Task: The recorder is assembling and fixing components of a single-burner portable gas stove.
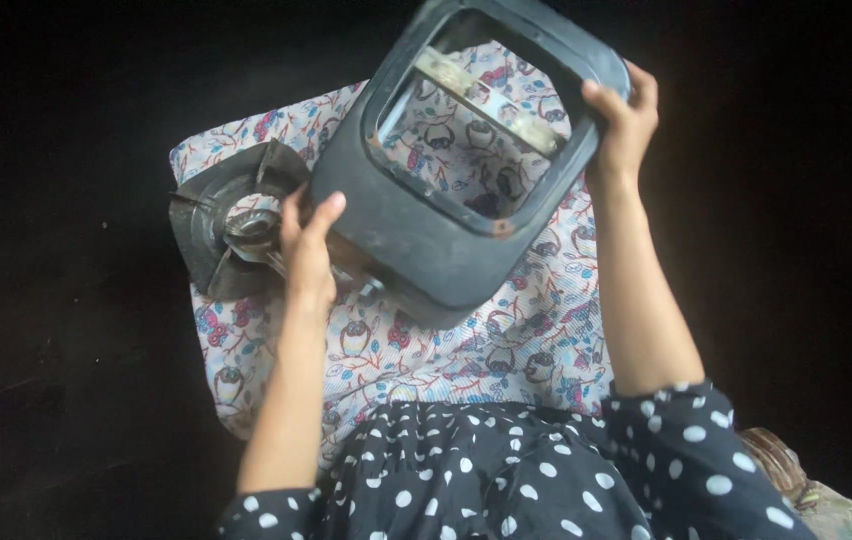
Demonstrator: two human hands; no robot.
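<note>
Grey stove frame (pixel 426 235) crowds burner plate (pixel 211 215) on cloth (pixel 536 330).

Around me the floor (pixel 56 400) is nearly black, dim and without detail. A patterned cloth (pixel 506 350), white with red and blue owls and leaves, lies spread on it in front of my knees and catches most of the light. At my right, low in the corner, sits a brownish woven thing (pixel 781 460), too dark to tell.
</note>
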